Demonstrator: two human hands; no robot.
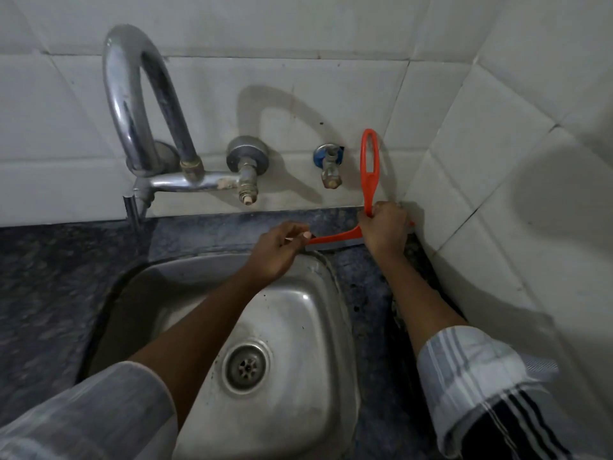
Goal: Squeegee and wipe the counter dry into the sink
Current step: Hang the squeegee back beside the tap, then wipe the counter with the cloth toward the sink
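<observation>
While the right hand [384, 227] is fisted round the base of the orange squeegee [335, 239] handle, the left hand [278, 249] pinches the blade's left tip between thumb and fingers. Squeegee sits at the back right corner of the counter [49, 277], blade down on the dark speckled stone just behind the sink [298, 313] rim. Blade runs left to right; its right end is at the side wall, mostly hidden by the right hand. Handle stands upright, its loop in front of the white back tiles [331, 94]; whether it touches them I cannot tell.

Left forearm crosses over the sink basin; right forearm lies along the narrow strip of counter between sink and side wall. Both sleeves [471, 376] pale with stripes, rolled back from the wrists.

Sink is steel, drain [246, 366] in the near half. Curved chrome tap [132, 104] rises from the wall at back left, spout arching over the basin. Second valve [247, 167] beside it to the right, then a small blue-backed stopcock [328, 167] just left of the squeegee handle. Hard shadows of tap and arms fall on the tiles.
</observation>
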